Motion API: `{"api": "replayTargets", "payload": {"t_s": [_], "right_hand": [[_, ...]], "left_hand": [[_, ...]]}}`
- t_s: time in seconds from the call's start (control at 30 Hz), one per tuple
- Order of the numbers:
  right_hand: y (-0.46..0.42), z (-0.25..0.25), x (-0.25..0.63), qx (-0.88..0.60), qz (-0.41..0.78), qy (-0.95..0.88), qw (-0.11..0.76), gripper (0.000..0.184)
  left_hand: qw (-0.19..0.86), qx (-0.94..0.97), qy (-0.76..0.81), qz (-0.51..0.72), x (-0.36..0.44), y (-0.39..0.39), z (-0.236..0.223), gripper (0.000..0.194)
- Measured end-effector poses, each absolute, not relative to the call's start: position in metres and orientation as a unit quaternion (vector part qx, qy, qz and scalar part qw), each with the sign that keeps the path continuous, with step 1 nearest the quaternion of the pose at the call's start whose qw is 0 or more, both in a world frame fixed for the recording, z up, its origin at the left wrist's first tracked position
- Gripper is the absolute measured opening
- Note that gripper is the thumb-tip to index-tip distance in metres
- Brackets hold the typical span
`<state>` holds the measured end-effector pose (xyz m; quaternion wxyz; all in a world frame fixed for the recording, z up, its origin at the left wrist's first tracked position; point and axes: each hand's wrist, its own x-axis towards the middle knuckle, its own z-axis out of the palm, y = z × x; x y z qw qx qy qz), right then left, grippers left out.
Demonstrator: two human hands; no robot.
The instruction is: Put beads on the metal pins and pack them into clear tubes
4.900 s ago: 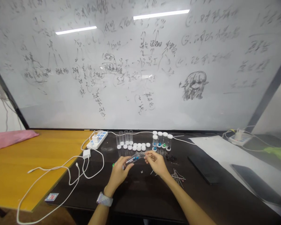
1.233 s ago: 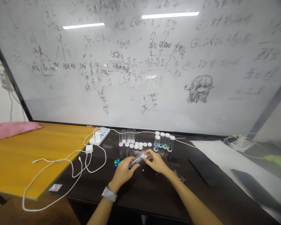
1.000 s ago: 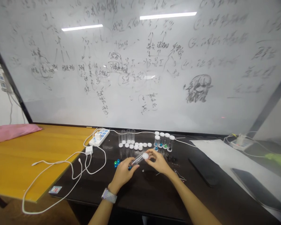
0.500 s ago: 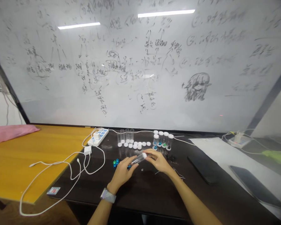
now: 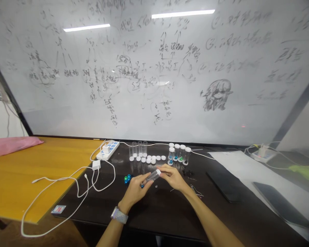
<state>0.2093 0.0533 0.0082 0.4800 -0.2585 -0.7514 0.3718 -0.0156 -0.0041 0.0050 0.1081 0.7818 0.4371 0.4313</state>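
Observation:
Between my hands a clear plastic tube [image 5: 152, 175] lies tilted, with something blue inside at its lower left end. My left hand [image 5: 136, 188] is closed around that lower end. At the upper right end, the fingers of my right hand [image 5: 173, 176] grip the white cap [image 5: 158, 172] on the tube. Shiny blue and green beads [image 5: 127, 178] rest on the table just left of my left hand. Behind my hands several loose white caps [image 5: 153, 160] lie in rows. Thin pins [image 5: 196, 190] lie beside my right forearm, partly hidden by it.
Uncapped clear tubes [image 5: 140, 149] stand at the back, with capped tubes [image 5: 179, 153] holding coloured pieces to their right. Small dark pieces [image 5: 187, 173] lie beyond my right hand. A black phone-like slab [image 5: 221, 186] lies right. White cables [image 5: 86, 192] and a power strip [image 5: 108, 151] are left.
Earlier my right fingers were at the tube's open end; a white cap is now on it. One fewer loose cap row item shows, and fewer pins. Lately the tube has tilted slightly.

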Motion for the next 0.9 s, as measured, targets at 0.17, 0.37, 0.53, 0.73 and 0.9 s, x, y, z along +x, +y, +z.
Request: {"api": "replayTargets", "payload": {"t_s": [0.17,0.37,0.53,0.73,0.9], "right_hand": [[0.056,0.004,0.206,-0.261,0.39,-0.736,0.488,0.035],[0.058,0.004,0.206,-0.266,0.409,-0.73,0.478,0.037],[0.059,0.003,0.203,-0.264,0.406,-0.729,0.483,0.035],[0.057,0.008,0.192,-0.256,0.423,-0.687,0.532,0.043],[0.051,0.007,0.189,-0.24,0.527,-0.662,0.476,0.054]], "left_hand": [[0.113,0.776,0.441,0.436,-0.015,-0.003,0.004,0.037],[0.122,0.779,0.437,0.433,-0.009,-0.004,0.009,0.033],[0.114,0.77,0.442,0.446,-0.005,-0.005,0.008,0.028],[0.118,0.736,0.456,0.486,-0.007,-0.003,0.009,0.027],[0.175,0.736,0.45,0.475,-0.007,-0.006,0.008,0.034]]}}
